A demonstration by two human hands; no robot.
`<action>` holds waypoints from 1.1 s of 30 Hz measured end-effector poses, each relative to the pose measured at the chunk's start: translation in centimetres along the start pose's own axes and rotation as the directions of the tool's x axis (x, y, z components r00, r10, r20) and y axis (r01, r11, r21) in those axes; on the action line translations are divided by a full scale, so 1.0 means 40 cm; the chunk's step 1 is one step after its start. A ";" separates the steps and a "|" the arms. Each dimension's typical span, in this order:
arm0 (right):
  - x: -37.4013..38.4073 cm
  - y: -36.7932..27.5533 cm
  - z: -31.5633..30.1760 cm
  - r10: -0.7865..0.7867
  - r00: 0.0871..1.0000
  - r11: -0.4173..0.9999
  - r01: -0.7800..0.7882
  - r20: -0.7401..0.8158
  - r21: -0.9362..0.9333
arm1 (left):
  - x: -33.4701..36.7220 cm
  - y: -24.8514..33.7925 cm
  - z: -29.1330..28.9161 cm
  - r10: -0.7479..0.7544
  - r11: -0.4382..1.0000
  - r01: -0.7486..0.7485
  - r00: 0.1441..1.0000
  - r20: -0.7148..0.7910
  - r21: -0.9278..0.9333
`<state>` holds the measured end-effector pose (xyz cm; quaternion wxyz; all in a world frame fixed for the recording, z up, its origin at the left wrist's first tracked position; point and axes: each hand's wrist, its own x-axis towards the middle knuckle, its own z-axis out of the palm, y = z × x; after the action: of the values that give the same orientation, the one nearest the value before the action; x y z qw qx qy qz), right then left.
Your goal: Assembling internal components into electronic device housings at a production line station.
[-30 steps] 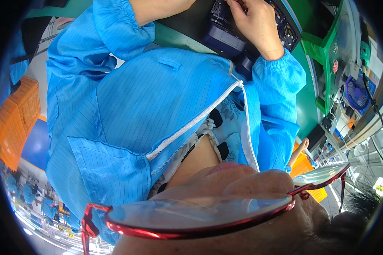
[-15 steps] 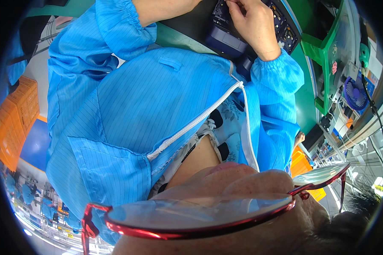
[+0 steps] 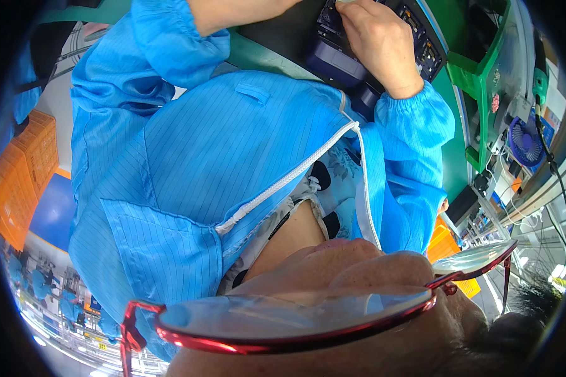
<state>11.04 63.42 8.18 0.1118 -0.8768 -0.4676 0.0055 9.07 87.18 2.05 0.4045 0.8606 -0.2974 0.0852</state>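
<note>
My right hand [image 3: 387, 50] is over a dark blue plastic housing [image 3: 334, 63], fingers bent and pressed together at its upper part. A small pale bit shows at the fingertips, too cut off by the top edge to name. My left hand [image 3: 267, 7] comes in at the top; only its wrist side shows and its fingers lie outside the picture. Beside my right hand lie dark housings with small metal and board-like parts [image 3: 429, 58]. Under the work is a black mat [image 3: 273, 36]. Blue striped sleeves with gathered cuffs cover both arms.
A green bin [image 3: 478, 72] stands right of the work on the green tabletop [image 3: 448, 103]. Farther right are a purple fan [image 3: 526, 139] and loose cables. Orange crates [image 3: 28, 166] stand at the far left, and another orange crate [image 3: 442, 237] is at lower right.
My right hand has shifted slightly right and toward me, its back turned more into view. The left wrist has moved a little to the left. The housing has hardly moved.
</note>
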 end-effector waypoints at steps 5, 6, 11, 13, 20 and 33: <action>-0.001 0.025 0.014 -0.131 0.990 0.956 0.138 0.043 -0.258 | 0.009 -0.058 -0.230 -0.110 0.964 0.143 0.982 -0.157 0.223; 0.015 -0.002 0.009 -0.157 0.987 0.955 0.159 0.027 -0.251 | -0.032 -0.072 -0.320 -0.110 0.908 0.193 0.966 -0.233 0.372; -0.010 -0.014 -0.014 -0.001 0.999 0.989 0.006 0.033 -0.147 | -0.040 -0.274 -0.645 -0.443 0.437 0.663 0.747 -0.496 0.608; -0.012 -0.009 0.004 0.018 1.000 1.000 -0.018 0.003 -0.012 | -0.111 -0.404 -0.794 -0.551 0.268 0.773 0.613 -0.566 0.575; -0.036 -0.004 0.018 0.080 0.997 0.996 -0.080 -0.017 0.046 | -0.151 -0.599 -0.843 -0.770 0.020 0.806 0.389 -0.505 0.591; 0.006 0.005 0.019 -0.062 0.998 0.993 0.061 0.000 -0.097 | -0.240 -0.807 -0.950 -0.820 0.389 0.633 0.570 -0.062 0.670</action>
<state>11.25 63.64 7.42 0.0697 -0.8664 -0.4939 -0.0220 23.61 135.84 2.49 0.0422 0.9846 0.1076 -0.1312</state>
